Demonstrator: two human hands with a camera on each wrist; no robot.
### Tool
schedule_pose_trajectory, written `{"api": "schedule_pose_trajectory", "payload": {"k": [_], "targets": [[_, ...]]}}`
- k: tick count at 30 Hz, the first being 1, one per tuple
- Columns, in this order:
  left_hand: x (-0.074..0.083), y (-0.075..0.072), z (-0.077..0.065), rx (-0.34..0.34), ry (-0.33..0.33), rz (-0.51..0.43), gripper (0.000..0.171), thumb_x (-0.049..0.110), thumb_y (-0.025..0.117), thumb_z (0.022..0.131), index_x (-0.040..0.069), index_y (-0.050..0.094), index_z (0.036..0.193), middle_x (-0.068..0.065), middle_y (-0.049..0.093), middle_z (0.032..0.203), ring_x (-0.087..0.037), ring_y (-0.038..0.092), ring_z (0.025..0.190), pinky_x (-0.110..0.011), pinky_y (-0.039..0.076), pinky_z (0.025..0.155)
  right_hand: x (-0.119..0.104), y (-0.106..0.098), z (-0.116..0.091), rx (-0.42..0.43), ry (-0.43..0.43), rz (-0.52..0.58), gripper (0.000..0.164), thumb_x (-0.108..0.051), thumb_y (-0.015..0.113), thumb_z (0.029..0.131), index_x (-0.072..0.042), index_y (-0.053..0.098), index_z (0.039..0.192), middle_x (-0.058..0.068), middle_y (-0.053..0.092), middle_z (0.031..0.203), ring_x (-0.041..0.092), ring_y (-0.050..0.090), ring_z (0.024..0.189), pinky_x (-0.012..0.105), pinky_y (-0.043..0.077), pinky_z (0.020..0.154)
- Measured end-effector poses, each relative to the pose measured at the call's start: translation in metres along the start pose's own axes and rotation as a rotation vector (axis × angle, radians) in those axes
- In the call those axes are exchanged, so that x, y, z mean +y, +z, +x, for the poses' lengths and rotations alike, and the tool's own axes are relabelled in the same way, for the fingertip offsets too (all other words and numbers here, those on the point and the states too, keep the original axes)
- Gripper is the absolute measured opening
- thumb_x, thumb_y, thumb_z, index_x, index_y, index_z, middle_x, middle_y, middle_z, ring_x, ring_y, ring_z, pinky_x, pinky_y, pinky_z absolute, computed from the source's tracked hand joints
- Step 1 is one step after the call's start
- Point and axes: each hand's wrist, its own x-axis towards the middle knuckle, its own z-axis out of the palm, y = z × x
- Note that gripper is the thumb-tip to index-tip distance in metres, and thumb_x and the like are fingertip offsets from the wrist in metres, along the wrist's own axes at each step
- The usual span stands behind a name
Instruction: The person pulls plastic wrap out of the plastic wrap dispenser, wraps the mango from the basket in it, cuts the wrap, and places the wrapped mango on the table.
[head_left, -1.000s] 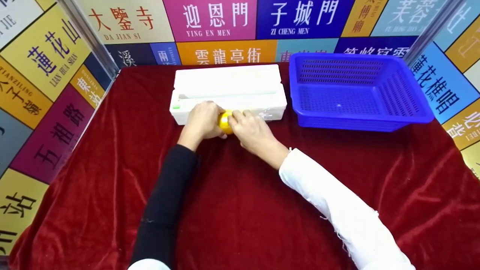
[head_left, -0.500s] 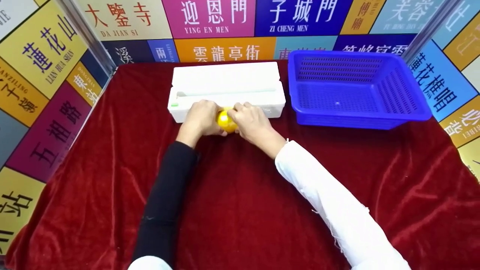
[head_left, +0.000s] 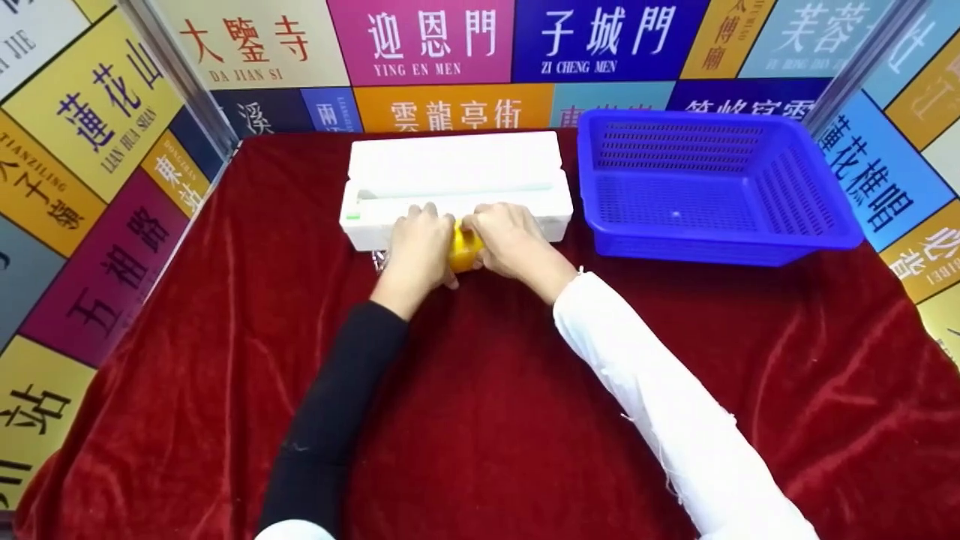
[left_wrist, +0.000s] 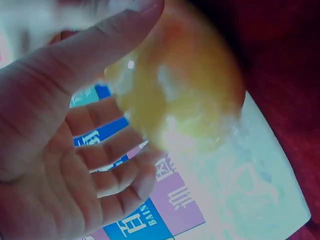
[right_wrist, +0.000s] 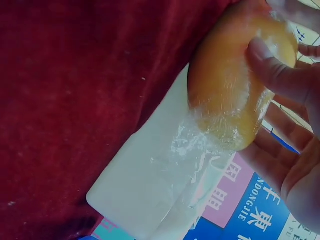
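Observation:
A smooth yellow-orange fruit [head_left: 465, 253], longish in the right wrist view, is held between my two hands just in front of the white cling film dispenser [head_left: 456, 161]. Clear cling film [right_wrist: 192, 140] clings to the fruit and stretches out creased toward the dispenser. My left hand [head_left: 420, 247] grips the left side, its thumb [left_wrist: 107, 40] lying across the skin. From the right, my right hand [head_left: 511, 236] grips the fruit, with its thumb [right_wrist: 277, 72] pressed on the film-covered surface. A shiny crumple of film [head_left: 379, 259] shows beside my left hand. Some fingertips are hidden behind the fruit.
A blue plastic basket [head_left: 720, 244] stands right of the dispenser, toward the back. Dark red velvet cloth [head_left: 510, 420] covers the table. Printed panels [head_left: 442, 45] with metal corner posts enclose the back and sides.
Both hands and the fruit have shifted slightly right, and the fruit has turned. A crumple of film now shows left of my left hand; film by the dispenser's right front is no longer visible.

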Motion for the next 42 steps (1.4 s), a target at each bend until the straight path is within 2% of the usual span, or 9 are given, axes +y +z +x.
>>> {"api": "schedule_pose_trajectory", "payload": {"k": [3,14,19,25,30,33,37,40,42], "targets": [[0.002,0.005,0.000,0.027,0.011,0.050,0.089,0.040,0.100,0.051,0.000,0.063,0.121,-0.021,0.061,0.114,-0.038,0.060,0.104,-0.047,0.055,0.090,0.001,-0.004,0.004,-0.039,0.019,0.021,0.043,-0.030,0.088,0.075,-0.018,0.074,0.114,0.005,0.070,0.103,0.032,0.067,0.094,0.047,0.056,0.081],[0.004,0.017,-0.006,0.128,0.050,0.041,0.083,0.021,0.100,0.053,0.002,0.052,0.118,-0.018,0.056,0.111,-0.034,0.063,0.090,-0.042,0.058,0.075,0.004,-0.013,0.014,-0.151,0.034,0.049,0.036,-0.037,0.090,0.072,-0.016,0.072,0.094,0.005,0.071,0.097,0.029,0.064,0.089,0.048,0.055,0.080],[0.002,0.017,-0.005,0.149,0.056,0.019,0.077,0.017,0.098,0.056,0.002,0.056,0.118,-0.018,0.059,0.110,-0.034,0.064,0.089,-0.044,0.058,0.075,0.006,-0.014,0.012,-0.150,0.026,0.095,0.035,-0.036,0.090,0.072,-0.018,0.075,0.098,0.005,0.074,0.101,0.029,0.065,0.091,0.048,0.055,0.082],[-0.005,0.014,-0.004,0.169,0.072,-0.043,0.074,0.018,0.099,0.053,0.001,0.060,0.114,-0.019,0.061,0.107,-0.037,0.066,0.089,-0.047,0.058,0.077,0.006,-0.004,-0.001,-0.055,0.010,0.131,0.040,-0.026,0.083,0.081,-0.018,0.073,0.119,0.004,0.074,0.114,0.030,0.067,0.098,0.048,0.054,0.084],[-0.010,0.011,-0.004,0.148,0.051,-0.116,0.072,0.021,0.101,0.053,0.001,0.063,0.111,-0.019,0.062,0.107,-0.037,0.065,0.094,-0.048,0.058,0.083,0.001,0.004,-0.018,0.136,-0.081,0.046,0.042,-0.018,0.079,0.084,-0.009,0.067,0.123,0.009,0.067,0.123,0.033,0.064,0.108,0.049,0.057,0.083],[-0.012,0.008,-0.004,0.137,0.048,-0.126,0.070,0.027,0.101,0.054,0.003,0.066,0.109,-0.018,0.064,0.107,-0.037,0.062,0.098,-0.048,0.055,0.087,-0.004,0.008,-0.026,0.227,-0.119,-0.070,0.045,-0.021,0.084,0.079,-0.005,0.065,0.116,0.011,0.064,0.116,0.032,0.063,0.099,0.046,0.058,0.072],[-0.015,0.004,-0.003,0.119,0.054,-0.153,0.069,0.030,0.101,0.054,0.003,0.070,0.110,-0.017,0.066,0.104,-0.038,0.061,0.099,-0.048,0.052,0.090,-0.011,0.018,-0.029,0.276,-0.147,-0.267,0.060,-0.030,0.092,0.068,-0.002,0.062,0.112,0.013,0.063,0.105,0.029,0.061,0.086,0.040,0.057,0.060],[-0.017,0.003,-0.002,0.114,0.057,-0.183,0.069,0.029,0.101,0.054,0.004,0.073,0.112,-0.017,0.068,0.102,-0.037,0.064,0.098,-0.047,0.052,0.092,-0.016,0.028,-0.027,0.312,-0.139,-0.372,0.067,-0.032,0.094,0.062,-0.001,0.059,0.110,0.013,0.060,0.102,0.028,0.060,0.083,0.036,0.056,0.057],[-0.018,0.002,-0.002,0.118,0.065,-0.197,0.067,0.028,0.101,0.054,0.004,0.074,0.111,-0.016,0.070,0.101,-0.036,0.065,0.099,-0.047,0.052,0.093,-0.018,0.032,-0.025,0.347,-0.126,-0.421,0.062,-0.027,0.092,0.064,-0.002,0.057,0.108,0.012,0.060,0.100,0.027,0.060,0.081,0.034,0.055,0.057]]}}
